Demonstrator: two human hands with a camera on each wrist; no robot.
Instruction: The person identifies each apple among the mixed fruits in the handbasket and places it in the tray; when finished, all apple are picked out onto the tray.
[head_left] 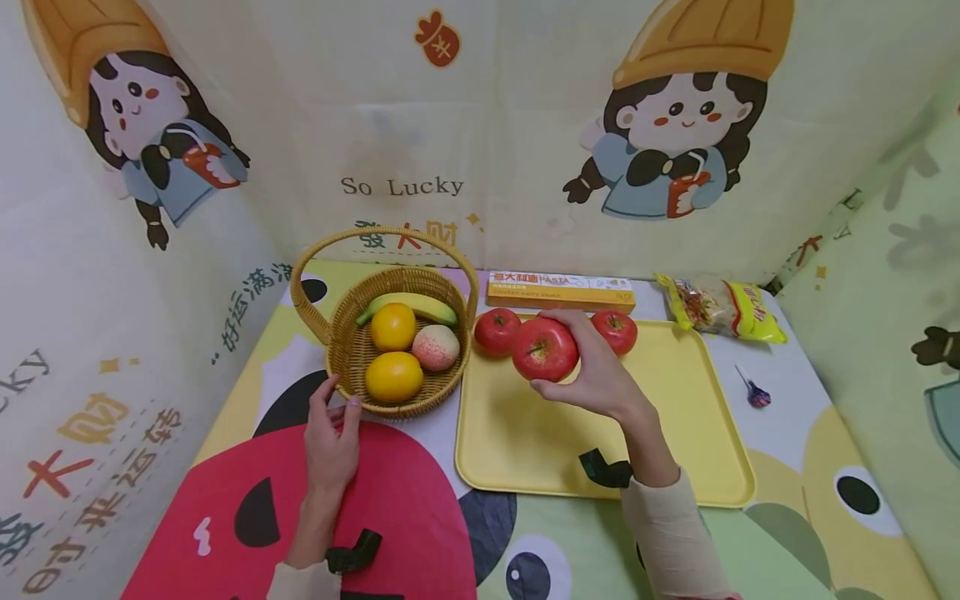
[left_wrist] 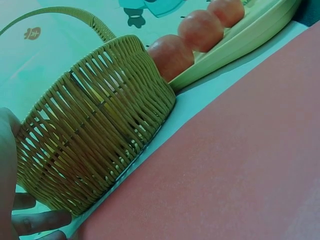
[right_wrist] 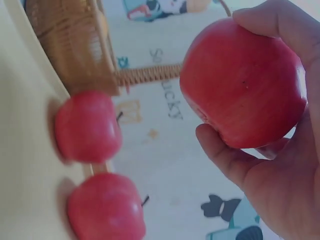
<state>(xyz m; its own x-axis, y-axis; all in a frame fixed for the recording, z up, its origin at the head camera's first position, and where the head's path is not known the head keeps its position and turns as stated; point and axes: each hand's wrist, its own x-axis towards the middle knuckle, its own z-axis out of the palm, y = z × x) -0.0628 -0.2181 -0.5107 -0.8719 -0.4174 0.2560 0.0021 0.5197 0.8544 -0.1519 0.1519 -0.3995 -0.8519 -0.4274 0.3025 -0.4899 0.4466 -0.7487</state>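
My right hand grips a red apple between thumb and fingers, above the yellow tray. In the right wrist view the same apple fills the hand. Two more red apples, one at the left and one at the right, lie along the tray's far side. To the left stands a wicker basket with a banana, two orange-yellow fruits and a peach inside. My left hand rests by the basket's near-left rim, fingers relaxed; its exact contact is partly hidden.
A pasta box lies behind the tray. At the back right are a yellow snack packet and, nearer, a wrapped lollipop. The basket's tall handle arches over it. Printed cloth walls surround the table.
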